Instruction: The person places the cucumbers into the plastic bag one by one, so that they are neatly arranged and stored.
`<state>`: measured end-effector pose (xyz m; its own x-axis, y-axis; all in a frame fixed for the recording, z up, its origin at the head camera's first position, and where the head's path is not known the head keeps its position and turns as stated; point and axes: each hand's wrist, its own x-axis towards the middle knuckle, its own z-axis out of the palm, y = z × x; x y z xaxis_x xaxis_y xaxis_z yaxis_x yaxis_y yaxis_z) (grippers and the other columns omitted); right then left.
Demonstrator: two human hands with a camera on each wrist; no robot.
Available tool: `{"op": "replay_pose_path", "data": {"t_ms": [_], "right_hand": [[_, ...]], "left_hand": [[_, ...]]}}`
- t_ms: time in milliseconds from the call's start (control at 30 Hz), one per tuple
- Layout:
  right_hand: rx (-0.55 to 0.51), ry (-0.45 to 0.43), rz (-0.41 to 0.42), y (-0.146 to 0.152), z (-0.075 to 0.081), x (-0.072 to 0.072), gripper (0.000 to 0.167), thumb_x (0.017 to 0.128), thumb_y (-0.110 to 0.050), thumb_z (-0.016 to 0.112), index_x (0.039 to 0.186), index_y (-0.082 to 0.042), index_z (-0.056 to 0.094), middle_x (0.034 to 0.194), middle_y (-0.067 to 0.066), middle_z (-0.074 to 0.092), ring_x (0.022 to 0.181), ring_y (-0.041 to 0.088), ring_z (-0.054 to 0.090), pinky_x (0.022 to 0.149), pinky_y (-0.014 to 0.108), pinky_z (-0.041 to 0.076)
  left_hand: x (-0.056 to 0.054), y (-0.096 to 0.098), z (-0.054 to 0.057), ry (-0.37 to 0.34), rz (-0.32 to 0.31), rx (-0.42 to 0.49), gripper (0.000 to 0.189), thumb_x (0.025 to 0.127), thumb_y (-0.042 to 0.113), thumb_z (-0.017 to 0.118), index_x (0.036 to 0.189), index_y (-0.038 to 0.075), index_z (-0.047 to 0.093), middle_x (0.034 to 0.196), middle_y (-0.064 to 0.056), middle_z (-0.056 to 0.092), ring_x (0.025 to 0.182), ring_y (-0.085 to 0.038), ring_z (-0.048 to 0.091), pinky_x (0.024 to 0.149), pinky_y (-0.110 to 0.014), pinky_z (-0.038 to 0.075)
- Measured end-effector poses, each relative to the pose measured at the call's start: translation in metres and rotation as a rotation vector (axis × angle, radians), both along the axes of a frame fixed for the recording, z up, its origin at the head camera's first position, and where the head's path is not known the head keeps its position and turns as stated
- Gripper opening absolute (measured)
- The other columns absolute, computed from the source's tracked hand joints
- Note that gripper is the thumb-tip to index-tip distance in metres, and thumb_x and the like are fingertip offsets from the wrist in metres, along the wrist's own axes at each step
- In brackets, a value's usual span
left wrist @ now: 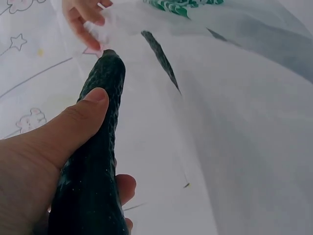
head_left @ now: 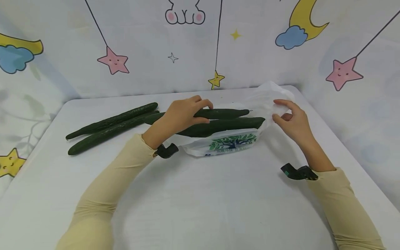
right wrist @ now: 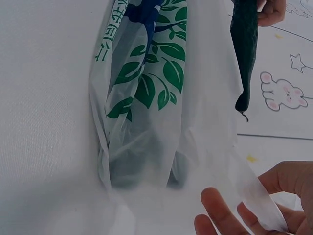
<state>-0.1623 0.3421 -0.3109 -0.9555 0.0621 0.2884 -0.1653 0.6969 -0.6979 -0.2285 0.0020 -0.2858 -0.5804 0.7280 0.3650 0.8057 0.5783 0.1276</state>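
My left grip (head_left: pixel 184 113) holds a long dark-green cucumber (head_left: pixel 226 113); right grip (head_left: pixel 293 121) pinches a green-printed white plastic bag (head_left: pixel 234 141). I should spread the bag wide, cucumber level.

The left arm (head_left: pixel 97 199) slants far and right, the left hand (head_left: pixel 184 113) gripping, palm down; the right arm (head_left: pixel 345 208) angles far and left, the right hand (head_left: pixel 293 121) partly curled.

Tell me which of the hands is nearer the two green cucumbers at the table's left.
Left. The left hand grips another green cucumber right of those cucumbers; the right hand is farther, at the right end of the white plastic bag.
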Motion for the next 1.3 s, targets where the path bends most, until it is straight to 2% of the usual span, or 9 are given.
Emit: {"op": "replay_pose_path", "data": {"t_ms": [333, 500, 867, 1000, 1300], "right_hand": [[-0.011, 0.011, -0.006, 0.001, 0.003, 0.001, 0.045, 0.094, -0.010, 0.059, 0.138, -0.002, 0.051, 0.133, 0.021, 0.049, 0.069, -0.012, 0.052, 0.062, 0.006, 0.042], [-0.017, 0.012, -0.007, 0.000, 0.004, 0.001, 0.045, 0.094, -0.011, 0.060, 0.138, -0.002, 0.051, 0.132, 0.020, 0.049, 0.068, -0.010, 0.052, 0.061, 0.007, 0.042], [-0.005, 0.025, -0.011, 0.001, 0.005, 0.002, 0.045, 0.094, -0.011, 0.059, 0.138, -0.003, 0.051, 0.129, 0.019, 0.051, 0.068, -0.010, 0.052, 0.060, 0.008, 0.042], [-0.009, 0.025, -0.006, 0.001, 0.006, 0.003, 0.045, 0.094, -0.011, 0.059, 0.138, -0.003, 0.051, 0.128, 0.019, 0.051, 0.069, -0.011, 0.052, 0.061, 0.007, 0.042], [-0.014, 0.033, -0.006, 0.001, 0.007, 0.004, 0.045, 0.094, -0.010, 0.059, 0.138, -0.002, 0.051, 0.130, 0.020, 0.050, 0.069, -0.011, 0.052, 0.061, 0.007, 0.042]], "left_hand": [[0.001, 0.027, -0.002, -0.110, 0.027, -0.162, 0.038, 0.089, 0.042, 0.069, 0.121, 0.023, 0.060, 0.110, -0.003, 0.063, 0.072, -0.016, 0.061, 0.055, -0.031, 0.047], [0.000, 0.038, -0.007, -0.133, 0.024, -0.202, 0.039, 0.090, 0.042, 0.068, 0.123, 0.023, 0.060, 0.111, -0.003, 0.063, 0.075, -0.016, 0.063, 0.058, -0.030, 0.049], [0.004, 0.056, -0.013, -0.157, -0.051, -0.179, 0.037, 0.094, 0.034, 0.066, 0.126, 0.018, 0.059, 0.113, -0.007, 0.062, 0.074, -0.018, 0.062, 0.066, -0.031, 0.052], [0.005, 0.060, -0.015, -0.185, -0.071, -0.172, 0.037, 0.095, 0.031, 0.064, 0.129, 0.017, 0.057, 0.113, -0.008, 0.060, 0.076, -0.019, 0.061, 0.069, -0.032, 0.052], [0.004, 0.068, -0.023, -0.206, -0.114, -0.169, 0.037, 0.097, 0.028, 0.062, 0.131, 0.014, 0.055, 0.114, -0.010, 0.060, 0.073, -0.019, 0.062, 0.068, -0.031, 0.051]]}}
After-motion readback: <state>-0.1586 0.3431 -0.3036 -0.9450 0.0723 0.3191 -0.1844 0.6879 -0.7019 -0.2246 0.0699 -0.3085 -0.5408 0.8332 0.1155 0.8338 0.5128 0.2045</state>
